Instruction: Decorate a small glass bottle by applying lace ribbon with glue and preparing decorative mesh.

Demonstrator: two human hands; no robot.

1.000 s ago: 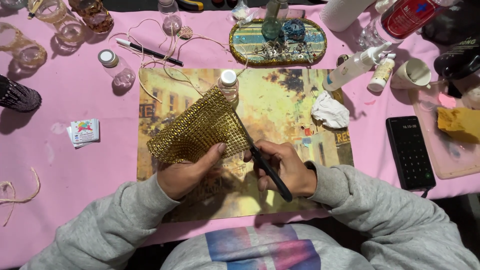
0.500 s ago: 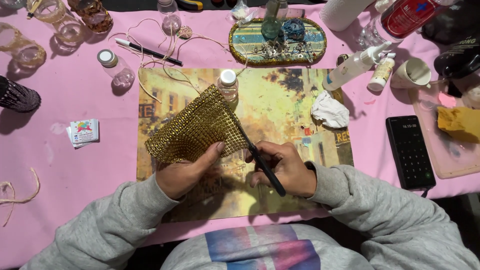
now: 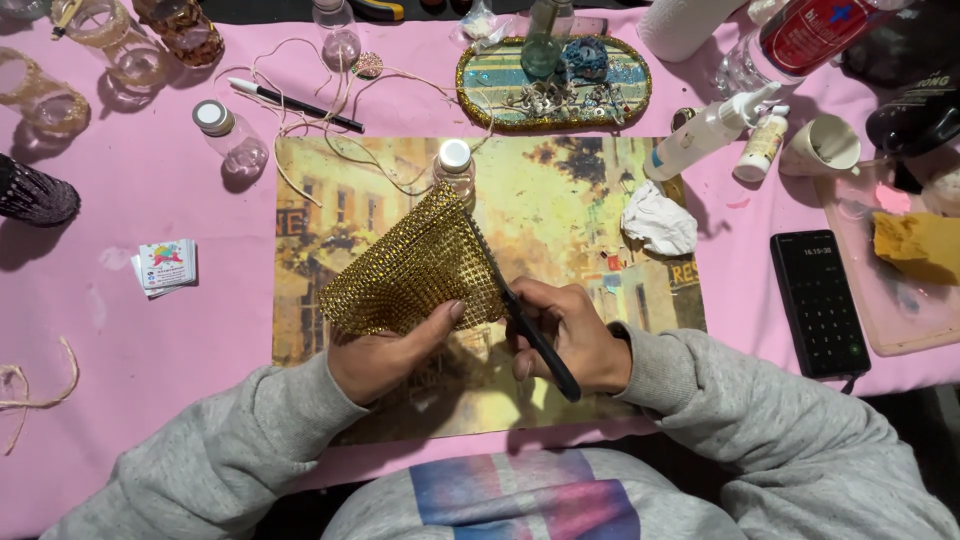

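Observation:
My left hand (image 3: pixel 392 352) pinches the lower edge of a sheet of gold studded mesh (image 3: pixel 412 270), holding it tilted above a yellow picture placemat (image 3: pixel 580 210). Black-handled scissors (image 3: pixel 535 335) sit in my right hand (image 3: pixel 565 335), their blades running up along the mesh's right edge. A small clear bottle with a white cap (image 3: pixel 455 165) stands just behind the mesh.
On the pink tablecloth (image 3: pixel 150 180) lie a black pen (image 3: pixel 295 105), loose cord, glass jars (image 3: pixel 232 140), an oval gold-rimmed tray (image 3: pixel 552 72), a crumpled tissue (image 3: pixel 658 220), glue bottles (image 3: pixel 710 130), a black phone (image 3: pixel 818 302), a yellow sponge (image 3: pixel 915 245) and small cards (image 3: pixel 166 265).
The mesh has shifted slightly left and tilted, and the scissors have worked further up along its right edge. Both hands stay in nearly the same place.

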